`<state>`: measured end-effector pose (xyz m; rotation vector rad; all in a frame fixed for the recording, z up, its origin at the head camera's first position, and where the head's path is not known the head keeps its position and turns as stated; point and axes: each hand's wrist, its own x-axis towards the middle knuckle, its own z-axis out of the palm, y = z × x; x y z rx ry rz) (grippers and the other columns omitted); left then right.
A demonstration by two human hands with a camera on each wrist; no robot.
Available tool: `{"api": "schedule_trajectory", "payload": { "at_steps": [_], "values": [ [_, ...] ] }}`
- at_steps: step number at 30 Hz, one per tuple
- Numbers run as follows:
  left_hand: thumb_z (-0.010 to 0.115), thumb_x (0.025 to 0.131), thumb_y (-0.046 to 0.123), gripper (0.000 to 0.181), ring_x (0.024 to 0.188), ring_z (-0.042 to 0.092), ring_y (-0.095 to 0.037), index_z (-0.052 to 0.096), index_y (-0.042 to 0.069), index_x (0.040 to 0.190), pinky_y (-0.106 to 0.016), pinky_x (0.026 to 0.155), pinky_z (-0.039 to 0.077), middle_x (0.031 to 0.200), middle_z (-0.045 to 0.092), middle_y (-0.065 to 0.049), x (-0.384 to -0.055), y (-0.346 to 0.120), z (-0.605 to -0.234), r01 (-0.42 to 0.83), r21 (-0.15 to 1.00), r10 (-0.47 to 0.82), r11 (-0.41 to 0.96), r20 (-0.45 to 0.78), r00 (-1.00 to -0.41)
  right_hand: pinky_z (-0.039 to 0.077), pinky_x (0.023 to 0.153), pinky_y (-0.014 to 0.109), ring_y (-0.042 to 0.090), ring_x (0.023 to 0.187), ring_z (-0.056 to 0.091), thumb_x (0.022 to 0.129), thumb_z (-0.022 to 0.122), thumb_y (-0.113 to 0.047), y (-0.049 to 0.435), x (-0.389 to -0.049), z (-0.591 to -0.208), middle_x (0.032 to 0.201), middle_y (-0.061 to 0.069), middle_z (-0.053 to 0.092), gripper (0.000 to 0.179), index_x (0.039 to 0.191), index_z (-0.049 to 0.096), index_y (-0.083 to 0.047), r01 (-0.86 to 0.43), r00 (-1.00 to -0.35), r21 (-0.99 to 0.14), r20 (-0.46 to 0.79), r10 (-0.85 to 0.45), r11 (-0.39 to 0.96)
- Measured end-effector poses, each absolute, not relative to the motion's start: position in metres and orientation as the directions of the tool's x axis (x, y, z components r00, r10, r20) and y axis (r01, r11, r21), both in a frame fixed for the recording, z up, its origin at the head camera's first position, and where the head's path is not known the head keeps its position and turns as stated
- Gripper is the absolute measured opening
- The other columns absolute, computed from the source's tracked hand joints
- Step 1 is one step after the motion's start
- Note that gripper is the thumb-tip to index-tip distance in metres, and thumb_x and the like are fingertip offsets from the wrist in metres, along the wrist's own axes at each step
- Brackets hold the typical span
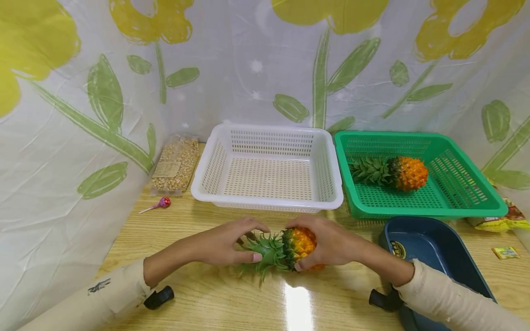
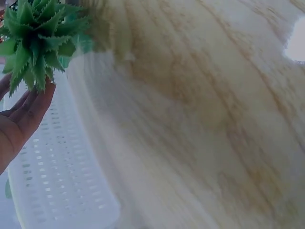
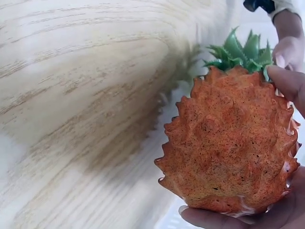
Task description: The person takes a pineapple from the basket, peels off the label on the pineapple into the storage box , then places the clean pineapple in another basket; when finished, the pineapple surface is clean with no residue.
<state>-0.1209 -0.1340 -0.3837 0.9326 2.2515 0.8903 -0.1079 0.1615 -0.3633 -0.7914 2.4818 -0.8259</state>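
An orange pineapple [image 1: 301,246] with a spiky green crown [image 1: 271,250] lies sideways in front of the baskets, its crown towards the left. My right hand [image 1: 335,241] grips the fruit body, thumb on the near side and fingers over the far side. In the right wrist view, the bumpy body [image 3: 233,143] sits between the thumb and fingers. My left hand [image 1: 225,241] is around the leaf tips with relaxed, spread fingers, its thumb overlapping the leaves. From the left wrist, the fingers [image 2: 35,107] appear right at the leaves [image 2: 35,40].
Behind stands a white basket [image 1: 265,204]; to its right, a green basket [image 1: 414,214] holds another pineapple [image 1: 407,174]. A dark blue bin [image 1: 447,243] lies beneath the right forearm. Further out are a bag of kernels [image 1: 175,163], a lollipop [image 1: 164,202] and a small yellow packet [image 1: 505,252].
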Motion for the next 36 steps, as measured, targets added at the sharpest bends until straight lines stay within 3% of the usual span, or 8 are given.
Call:
{"api": "schedule_trajectory", "payload": {
  "at_steps": [7,12,28,36],
  "values": [
    [0.061,0.099,0.045,0.057,0.128,0.054,-0.024,0.042,0.025,0.15,-0.041,0.102,0.05,0.146,0.046,-0.006,-0.12,-0.139,-0.373,0.389,0.775,0.77,0.498,-0.188,-0.61,0.053,0.068,0.026,0.013,0.088,0.058,0.072,0.089,-0.035,0.173,-0.106,-0.359,0.119,0.003,0.06,0.077,0.139,0.056,-0.018,-0.372,-0.752,-0.674,-0.184,-0.633,0.638],
    [0.06,0.1,0.043,0.056,0.13,0.054,-0.026,0.042,0.022,0.149,-0.044,0.104,0.05,0.148,0.044,-0.004,-0.121,-0.142,-0.363,0.409,0.776,0.764,0.479,-0.139,-0.631,0.053,0.067,0.027,0.013,0.086,0.058,0.074,0.088,-0.035,0.184,-0.106,-0.352,0.121,0.003,0.058,0.075,0.14,0.056,-0.021,-0.362,-0.756,-0.691,-0.175,-0.631,0.625],
    [0.067,0.098,0.034,0.046,0.119,0.061,-0.02,0.053,0.02,0.139,-0.046,0.103,0.048,0.139,0.057,0.001,-0.14,-0.152,-0.334,0.512,0.706,0.655,0.489,0.09,-0.75,0.054,0.063,0.032,0.019,0.081,0.057,0.08,0.085,-0.033,0.224,-0.106,-0.31,0.116,0.007,0.056,0.073,0.143,0.05,-0.023,-0.297,-0.748,-0.76,-0.191,-0.636,0.578],
    [0.068,0.097,0.033,0.046,0.119,0.061,-0.021,0.055,0.015,0.137,-0.047,0.105,0.047,0.136,0.059,0.0,-0.155,-0.154,-0.336,0.496,0.704,0.64,0.507,0.077,-0.764,0.055,0.063,0.031,0.015,0.081,0.061,0.08,0.086,-0.027,0.243,-0.106,-0.293,0.118,0.008,0.057,0.074,0.144,0.049,-0.018,-0.337,-0.767,-0.762,-0.118,-0.631,0.552]
  ]
}}
